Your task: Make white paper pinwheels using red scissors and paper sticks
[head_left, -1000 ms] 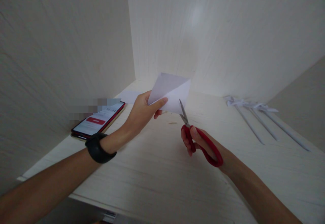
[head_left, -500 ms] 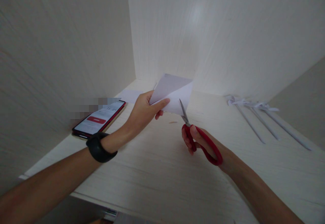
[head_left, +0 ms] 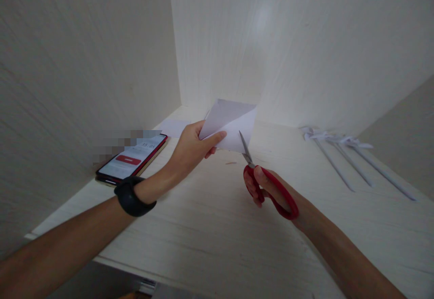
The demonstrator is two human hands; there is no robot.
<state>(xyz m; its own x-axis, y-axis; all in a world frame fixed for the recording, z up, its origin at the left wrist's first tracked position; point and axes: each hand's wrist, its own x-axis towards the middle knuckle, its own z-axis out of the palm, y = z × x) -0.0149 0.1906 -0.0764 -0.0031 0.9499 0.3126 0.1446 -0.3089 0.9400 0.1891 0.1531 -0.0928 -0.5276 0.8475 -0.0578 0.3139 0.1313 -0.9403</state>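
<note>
A white sheet of paper (head_left: 233,118) is pinched between the thumb and fingers of my left hand (head_left: 196,143), held up above the white surface. A diagonal line, a crease or shadow edge, crosses it. My right hand (head_left: 259,184) grips scissors (head_left: 283,199) with red handles; my thumb is in the upper loop and my fingers are at the lower one. The blades are parted at the sheet's lower right edge, one in front of the paper and the other mostly hidden behind it. A black band (head_left: 134,196) circles my left wrist.
On the left, a phone (head_left: 135,159) with a lit screen lies along the side wall. Behind my left hand is another white paper piece (head_left: 174,128). Several rolled paper sticks (head_left: 383,172) with curled ends lie at right. A small scrap (head_left: 231,163) rests mid-surface.
The paper has shifted very slightly left in my left hand. The scissors have barely moved, with their handles a touch farther right.
</note>
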